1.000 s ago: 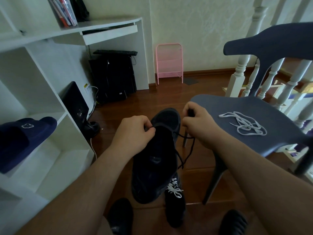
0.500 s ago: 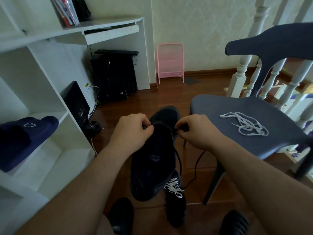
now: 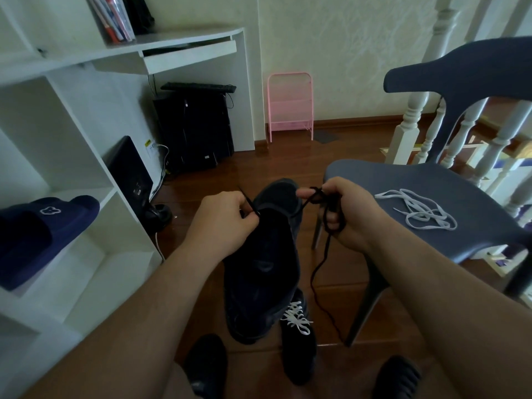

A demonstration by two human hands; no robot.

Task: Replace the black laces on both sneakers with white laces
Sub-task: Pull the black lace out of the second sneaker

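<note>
Head view: black sneaker [image 3: 260,272], held upright between both hands above the floor [image 3: 345,272]. Black lace [image 3: 324,256] pinched at one end by left hand [image 3: 221,218], looped round the curled fingers of right hand [image 3: 349,213], tail hanging toward the floor. Second sneaker [image 3: 298,349], white-laced, on the floor beneath. Loose white lace [image 3: 417,208] on grey chair [image 3: 383,180] seat, right. Blue slipper [image 3: 37,234] on white shelf [image 3: 95,246], left.
</note>
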